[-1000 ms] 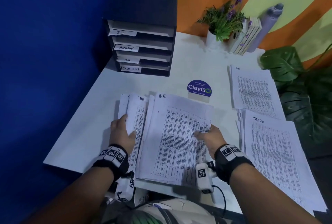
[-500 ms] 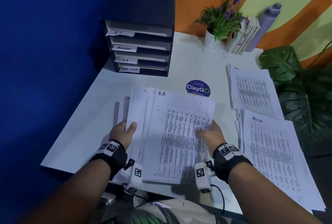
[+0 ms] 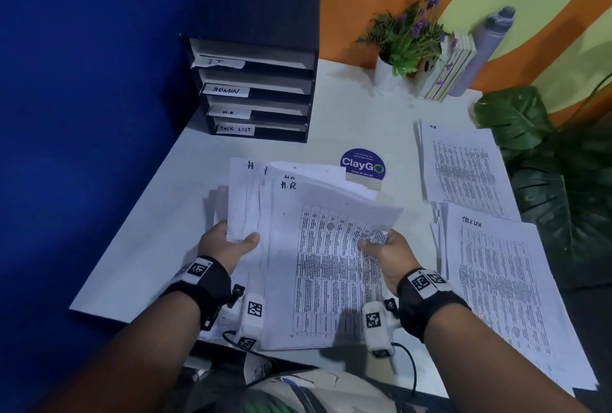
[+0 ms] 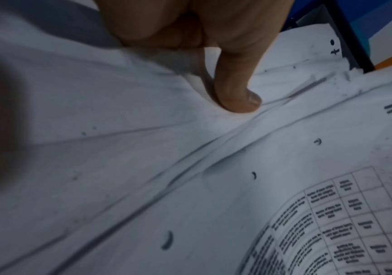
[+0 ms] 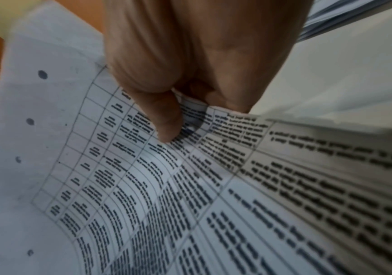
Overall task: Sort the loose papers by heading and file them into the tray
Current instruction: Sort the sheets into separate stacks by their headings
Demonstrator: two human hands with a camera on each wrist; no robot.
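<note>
We hold a fanned stack of white printed sheets headed "H.R" [image 3: 318,247] in the lower centre of the head view, raised off the white tabletop [image 3: 159,220]. Our left hand [image 3: 228,243] grips the stack's left edge, thumb curled over the top sheets and pressing a crease into the paper, as the left wrist view shows [image 4: 234,93]. Our right hand [image 3: 387,253] pinches the right edge, thumb on the printed table and fingers under the sheets, where the paper crumples. In the upper centre-left stands the black four-shelf filing tray [image 3: 258,58], its white tags reading IT, ADMIN, H.R and TASK LIST from top to bottom. At the right edge of the frame lie two more piles, well apart from our stack: a white printed pile headed "H.R" [image 3: 463,167] farther back and a white printed pile headed "Task List" [image 3: 503,286] nearer us. A round blue ClayGo sticker [image 3: 362,162] sits just behind our stack.
</note>
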